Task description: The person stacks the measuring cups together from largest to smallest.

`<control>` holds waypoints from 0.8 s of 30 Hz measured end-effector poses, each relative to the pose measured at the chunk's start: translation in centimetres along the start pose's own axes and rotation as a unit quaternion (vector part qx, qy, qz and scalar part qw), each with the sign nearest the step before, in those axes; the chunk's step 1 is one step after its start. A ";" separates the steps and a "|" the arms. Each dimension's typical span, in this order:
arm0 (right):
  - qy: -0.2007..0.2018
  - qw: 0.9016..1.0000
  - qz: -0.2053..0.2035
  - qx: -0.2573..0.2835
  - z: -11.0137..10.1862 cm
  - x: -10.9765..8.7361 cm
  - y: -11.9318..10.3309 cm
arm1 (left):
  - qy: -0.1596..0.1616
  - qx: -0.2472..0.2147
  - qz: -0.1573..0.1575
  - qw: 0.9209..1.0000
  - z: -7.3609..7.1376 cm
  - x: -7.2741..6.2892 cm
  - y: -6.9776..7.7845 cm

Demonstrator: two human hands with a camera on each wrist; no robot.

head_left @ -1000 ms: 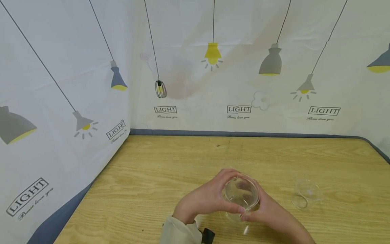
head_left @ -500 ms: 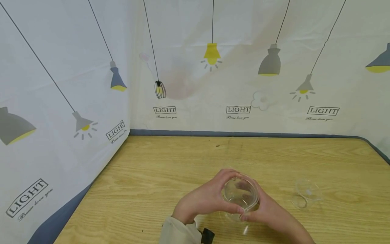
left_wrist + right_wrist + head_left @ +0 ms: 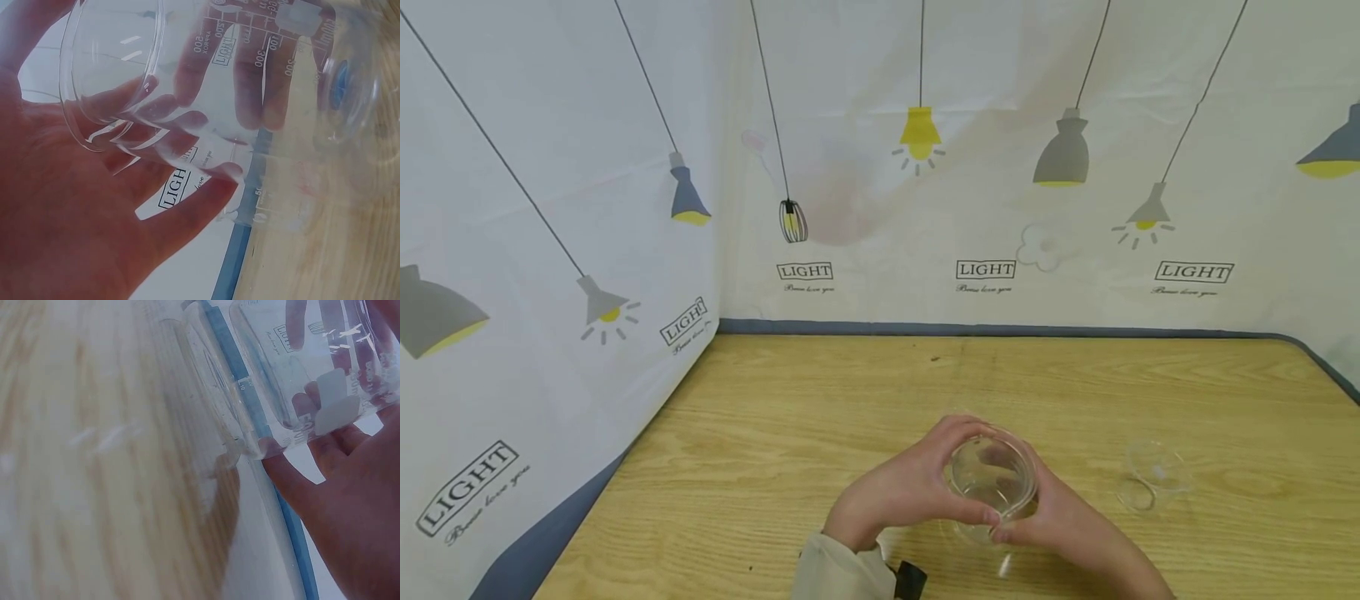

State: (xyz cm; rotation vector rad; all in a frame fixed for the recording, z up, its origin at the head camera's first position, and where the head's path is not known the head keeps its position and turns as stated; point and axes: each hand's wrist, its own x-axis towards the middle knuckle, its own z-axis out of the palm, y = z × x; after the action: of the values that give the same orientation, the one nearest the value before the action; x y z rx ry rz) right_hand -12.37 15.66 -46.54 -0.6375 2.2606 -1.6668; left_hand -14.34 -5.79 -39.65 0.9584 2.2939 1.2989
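Observation:
A clear glass beaker point(image 3: 992, 479) with white graduation marks is held between both hands near the front of the table. The left hand point(image 3: 917, 492) grips its left side, thumb along the near side and fingers around the far side. From the right, the right hand point(image 3: 1060, 517) curls round the same beaker, its thumb tip meeting the left thumb. The left wrist view shows the beaker's wall point(image 3: 212, 81) with several fingers seen through the glass. In the right wrist view, the right fingers lie against the marked glass.
A smaller clear glass vessel point(image 3: 1157, 475) stands on the wooden table point(image 3: 775, 417), right of the hands. White cloth point(image 3: 865, 292) printed with lamps hangs behind and at the left. A black device point(image 3: 912, 579) sits at the left sleeve point(image 3: 844, 567).

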 end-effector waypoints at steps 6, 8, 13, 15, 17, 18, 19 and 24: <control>0.011 1.000 -0.003 -0.020 0.0 0.0 0.0 | 0.003 0.002 0.004 1.000 0.0 0.0 -0.1; 0.010 1.000 -0.002 -0.015 0.0 0.0 0.0 | 0.002 0.000 0.005 1.000 0.0 0.1 -0.2; 0.008 1.000 0.004 0.003 0.0 0.1 0.0 | -0.002 -0.005 0.008 1.000 0.0 0.1 -0.3; 0.009 1.000 0.007 0.002 0.0 0.1 0.0 | -0.001 -0.005 0.013 1.000 0.0 0.1 -0.3; 0.011 1.000 0.007 0.000 0.0 0.1 -0.1 | -0.001 -0.005 0.016 1.000 0.0 0.2 -0.3; 0.011 1.000 0.002 -0.001 0.1 0.1 -0.1 | -0.001 -0.005 0.016 1.000 0.0 0.2 -0.3; 0.011 1.000 0.000 -0.001 0.1 0.0 -0.1 | -0.001 -0.005 0.016 1.000 0.0 0.2 -0.3; 0.012 1.000 -0.008 -0.003 0.1 0.0 -0.1 | -0.006 -0.009 0.012 1.000 0.0 0.2 -0.3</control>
State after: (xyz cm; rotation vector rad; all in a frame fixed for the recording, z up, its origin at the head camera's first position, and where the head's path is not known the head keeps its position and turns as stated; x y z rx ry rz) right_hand -12.33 15.55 -46.47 -0.6405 2.2832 -1.6850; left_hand -14.58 -5.78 -39.91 0.9867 2.2656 1.3172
